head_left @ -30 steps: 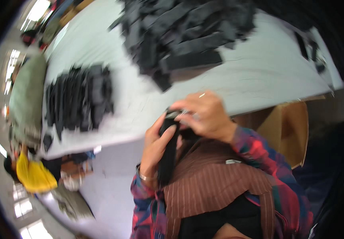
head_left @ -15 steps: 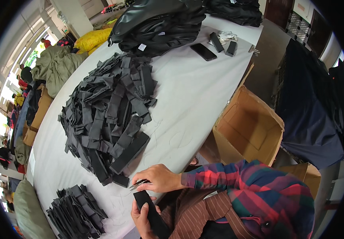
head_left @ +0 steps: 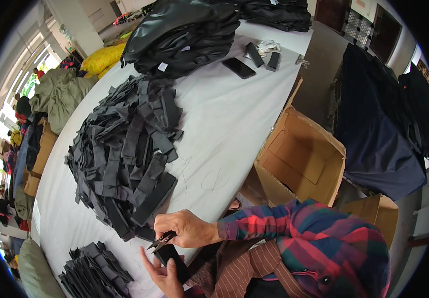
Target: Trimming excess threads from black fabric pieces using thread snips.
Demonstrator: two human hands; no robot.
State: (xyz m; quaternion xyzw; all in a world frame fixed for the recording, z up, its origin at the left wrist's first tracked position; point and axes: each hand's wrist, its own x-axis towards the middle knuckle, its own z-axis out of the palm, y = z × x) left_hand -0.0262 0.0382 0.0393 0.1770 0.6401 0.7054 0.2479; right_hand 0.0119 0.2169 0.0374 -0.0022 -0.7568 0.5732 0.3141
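At the near edge of the table, my right hand (head_left: 188,228) is closed around a pair of thread snips (head_left: 163,240) with dark handles, blades pointing left. Just below, my left hand (head_left: 162,279) grips a black fabric strip (head_left: 171,257), the thumb pressed on its face and one finger stretched out past it. The snips' blades are over the strip's far end; whether they touch it I cannot tell. Beyond my hands lies a large loose heap of black fabric strips (head_left: 120,154). Nearer on the left, more strips stand in a tidier row (head_left: 94,270).
Black shiny material (head_left: 184,39) is piled at the table's far end. A phone (head_left: 238,68) and two small black blocks lie right of it. An open cardboard box (head_left: 301,154) stands beside the table's right edge. Loose threads lie on the white tabletop (head_left: 214,134).
My right hand with the snips has moved slightly left and down over the strip. The left hand has shifted left, one finger now extended. The whole view has shifted a little.
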